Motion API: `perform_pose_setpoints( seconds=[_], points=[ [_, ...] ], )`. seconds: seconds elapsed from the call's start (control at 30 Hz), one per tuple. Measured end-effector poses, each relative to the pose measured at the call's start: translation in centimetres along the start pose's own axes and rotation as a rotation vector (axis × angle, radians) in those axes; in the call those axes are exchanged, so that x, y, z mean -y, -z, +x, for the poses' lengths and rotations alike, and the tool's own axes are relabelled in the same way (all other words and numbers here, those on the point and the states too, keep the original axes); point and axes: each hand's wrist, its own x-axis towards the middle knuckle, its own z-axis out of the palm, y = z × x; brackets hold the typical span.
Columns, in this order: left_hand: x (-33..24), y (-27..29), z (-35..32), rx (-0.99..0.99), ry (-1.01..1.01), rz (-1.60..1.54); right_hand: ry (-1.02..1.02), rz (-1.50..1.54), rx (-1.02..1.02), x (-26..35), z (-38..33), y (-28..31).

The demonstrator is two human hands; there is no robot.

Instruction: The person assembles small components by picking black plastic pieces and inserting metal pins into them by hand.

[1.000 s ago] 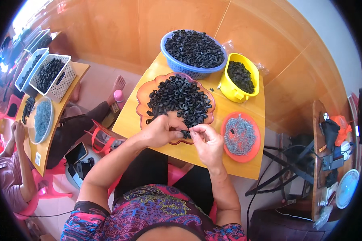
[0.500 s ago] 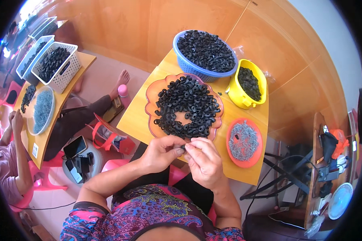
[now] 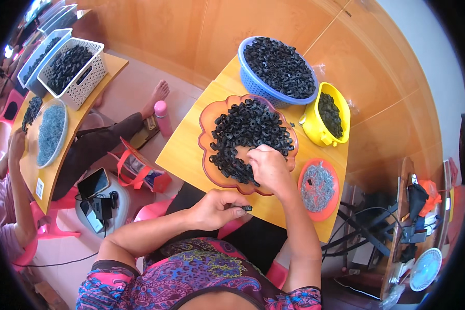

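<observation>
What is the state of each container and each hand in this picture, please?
Scalloped orange plastic tray: heaped with black rings, one bare patch.
Blue plastic basket: full of black rings.
Yellow plastic tub: partly filled.
Small red plate: covered with grey metal bits.
Right hand: reaching into the tray's rings.
Left hand: pinching a small black piece.

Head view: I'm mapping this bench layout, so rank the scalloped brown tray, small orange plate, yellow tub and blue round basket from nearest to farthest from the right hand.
1. Scalloped brown tray, under the right hand.
2. Small orange plate, just right.
3. Yellow tub, beyond, right.
4. Blue round basket, farthest, at the table's far end.
</observation>
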Motion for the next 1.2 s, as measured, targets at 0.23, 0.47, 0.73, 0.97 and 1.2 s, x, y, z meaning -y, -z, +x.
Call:
perform_pose_setpoints(
  seconds=[0.23,0.47,0.73,0.97,1.2],
  points=[
    [-0.3,0.6,0.2,-0.017,-0.039,-0.043,0.004,-0.115,0.167,-0.3,1.4,-2.6],
    [0.5,0.6,0.4,-0.067,0.017,-0.276,0.012,0.021,-0.054,0.2,0.0,-2.0],
    [0.6,0.3,0.4,-0.080,0.132,-0.488,-0.353,0.948,-0.022,2.7,-8.5,2.4],
    [1.9,-0.5,0.3,-0.092,0.083,-0.396,-0.384,1.167,-0.083,4.6,-10.5,1.3],
    [1.1,-0.6,0.2,-0.067,0.056,-0.265,-0.308,0.986,-0.029,4.1,-10.7,0.3]
  ],
)
